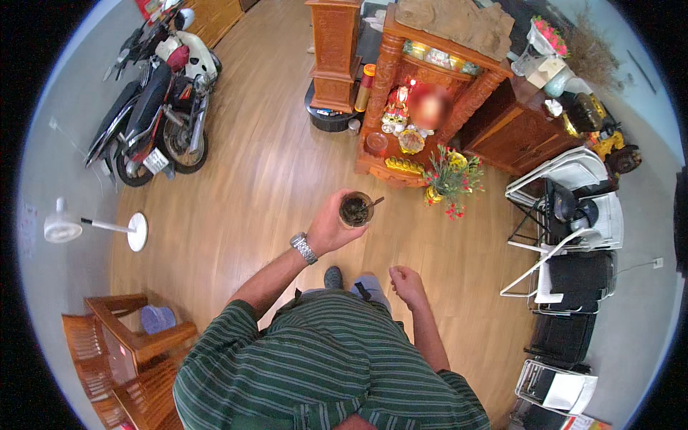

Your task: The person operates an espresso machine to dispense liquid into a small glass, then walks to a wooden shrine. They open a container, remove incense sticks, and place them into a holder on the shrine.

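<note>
My left hand [333, 223] is wrapped around a drinking glass [356, 209] held out in front of my body. Dark contents fill the glass, and the handle of a thin dark utensil [376, 202], perhaps a spoon, leans out over its rim. A metal-band wristwatch [303, 248] sits on my left wrist. Low by my right side, my right hand [407, 285] has its fingers curled in, with nothing visible in it. Ahead on the floor stands a carved wooden altar cabinet [376, 156] with figurines [398, 105] and a vase of flowers [449, 174] at its front corner.
Motorcycles [156, 107] are parked at the far left. A white standing fan [137, 231] is on the left, above wooden furniture [134, 344]. Folding chairs [580, 279] line the right wall. A wooden pedestal [336, 54] rises beside the altar. Wood-look flooring [242, 177] runs between them.
</note>
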